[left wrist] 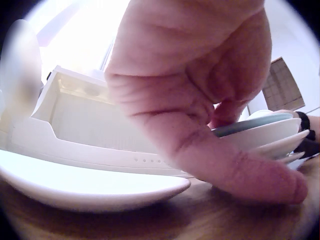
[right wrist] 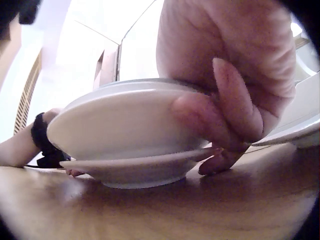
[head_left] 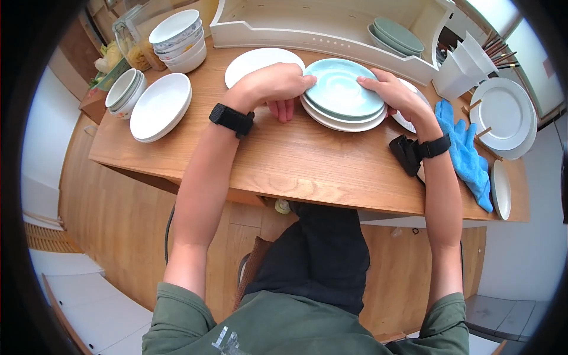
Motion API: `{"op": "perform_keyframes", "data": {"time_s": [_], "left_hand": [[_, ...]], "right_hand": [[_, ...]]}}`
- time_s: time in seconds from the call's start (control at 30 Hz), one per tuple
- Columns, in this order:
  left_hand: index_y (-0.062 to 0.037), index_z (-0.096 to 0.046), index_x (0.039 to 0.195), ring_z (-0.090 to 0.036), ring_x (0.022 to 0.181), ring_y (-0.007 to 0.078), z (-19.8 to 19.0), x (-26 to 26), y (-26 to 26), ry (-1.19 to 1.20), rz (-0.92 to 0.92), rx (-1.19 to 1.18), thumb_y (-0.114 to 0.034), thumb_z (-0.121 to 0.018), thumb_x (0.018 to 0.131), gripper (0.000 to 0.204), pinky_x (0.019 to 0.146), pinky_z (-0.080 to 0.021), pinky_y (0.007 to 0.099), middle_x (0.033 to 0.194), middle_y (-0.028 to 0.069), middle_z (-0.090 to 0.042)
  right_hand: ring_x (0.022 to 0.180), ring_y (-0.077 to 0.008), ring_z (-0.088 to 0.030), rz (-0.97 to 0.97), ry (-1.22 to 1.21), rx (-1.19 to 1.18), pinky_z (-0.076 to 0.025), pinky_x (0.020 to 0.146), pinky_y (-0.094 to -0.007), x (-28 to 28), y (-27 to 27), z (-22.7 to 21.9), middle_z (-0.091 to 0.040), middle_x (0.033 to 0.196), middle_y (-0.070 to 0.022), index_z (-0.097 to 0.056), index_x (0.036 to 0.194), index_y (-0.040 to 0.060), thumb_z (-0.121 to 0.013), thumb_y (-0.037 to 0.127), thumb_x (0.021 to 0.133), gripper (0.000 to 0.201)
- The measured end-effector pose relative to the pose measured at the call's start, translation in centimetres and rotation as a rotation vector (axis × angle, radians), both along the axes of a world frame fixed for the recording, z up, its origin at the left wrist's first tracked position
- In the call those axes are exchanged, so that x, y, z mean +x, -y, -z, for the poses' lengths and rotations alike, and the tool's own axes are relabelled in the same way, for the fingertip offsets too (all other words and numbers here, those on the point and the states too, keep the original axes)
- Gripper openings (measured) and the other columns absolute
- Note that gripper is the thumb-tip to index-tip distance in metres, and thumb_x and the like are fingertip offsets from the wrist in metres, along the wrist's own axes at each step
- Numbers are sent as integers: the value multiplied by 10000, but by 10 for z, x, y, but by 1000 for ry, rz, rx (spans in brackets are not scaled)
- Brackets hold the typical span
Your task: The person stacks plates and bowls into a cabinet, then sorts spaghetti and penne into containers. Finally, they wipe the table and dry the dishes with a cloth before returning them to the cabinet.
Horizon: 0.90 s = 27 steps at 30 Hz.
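Note:
A stack of plates stands near the middle of the table, with a pale blue plate (head_left: pixel 343 89) on top and a white plate (head_left: pixel 349 125) below. My left hand (head_left: pixel 272 83) holds the stack's left rim, its thumb on the blue plate. In the left wrist view one finger (left wrist: pixel 250 175) stretches low across the front of the plates. My right hand (head_left: pixel 399 97) grips the opposite rim, thumb on top. Its fingers (right wrist: pixel 200 117) curl against the side of the upper white plate (right wrist: pixel 120 125) in the right wrist view. A lower white plate (right wrist: pixel 145 172) sits beneath on the table.
A white plate (head_left: pixel 251 62) lies behind my left hand. White dishes (head_left: pixel 160 106) and stacked bowls (head_left: pixel 177 38) are at the left. A white shelf (head_left: pixel 319 44) holds green plates (head_left: pixel 399 34) at the back. Blue gloves (head_left: pixel 464 154) and racked white plates (head_left: pixel 503 109) stand right.

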<state>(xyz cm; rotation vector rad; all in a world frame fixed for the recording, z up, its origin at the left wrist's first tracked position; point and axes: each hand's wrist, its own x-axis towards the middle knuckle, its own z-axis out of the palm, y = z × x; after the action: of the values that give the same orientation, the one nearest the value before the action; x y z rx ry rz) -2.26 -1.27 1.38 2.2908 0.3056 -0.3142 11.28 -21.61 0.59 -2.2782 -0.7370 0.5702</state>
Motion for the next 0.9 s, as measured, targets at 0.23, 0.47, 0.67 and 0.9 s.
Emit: {"op": "perform_keyframes", "data": {"time_s": [0.23, 0.47, 0.67, 0.9], "left_hand": [[123, -617, 757, -670, 549, 252, 0, 1, 2, -34, -9, 68, -344, -330, 1001, 600, 521, -564, 319, 661, 210, -666], [67, -550, 725, -645, 485, 215, 6, 2, -2, 6, -47, -35, -382, -369, 997, 555, 428, -524, 290, 609, 178, -643], [42, -573, 764, -624, 465, 173, -6, 0, -10, 162, -114, -69, -388, -392, 989, 518, 411, -472, 264, 602, 131, -630], [66, -615, 748, -611, 491, 188, -7, -2, -53, 331, -429, 14, -364, -426, 924, 502, 509, -510, 321, 635, 111, -618]], "right_hand": [[513, -71, -506, -18, 58, 16, -377, 415, -229, 7, -1, 3, -575, 685, -1, -622, 1147, 34, -565, 423, 916, 456], [525, -59, -462, -12, 97, 51, -304, 415, -226, 0, -1, 1, -546, 688, 21, -618, 1165, 40, -560, 421, 924, 454], [516, -64, -464, -18, 146, 130, -312, 411, -228, 4, -11, -17, -544, 680, 7, -619, 1104, 15, -563, 391, 928, 419], [516, -61, -507, -140, 138, 52, -401, 435, -212, 11, -83, -40, -552, 672, 6, -606, 1095, 2, -543, 428, 948, 455]]}}
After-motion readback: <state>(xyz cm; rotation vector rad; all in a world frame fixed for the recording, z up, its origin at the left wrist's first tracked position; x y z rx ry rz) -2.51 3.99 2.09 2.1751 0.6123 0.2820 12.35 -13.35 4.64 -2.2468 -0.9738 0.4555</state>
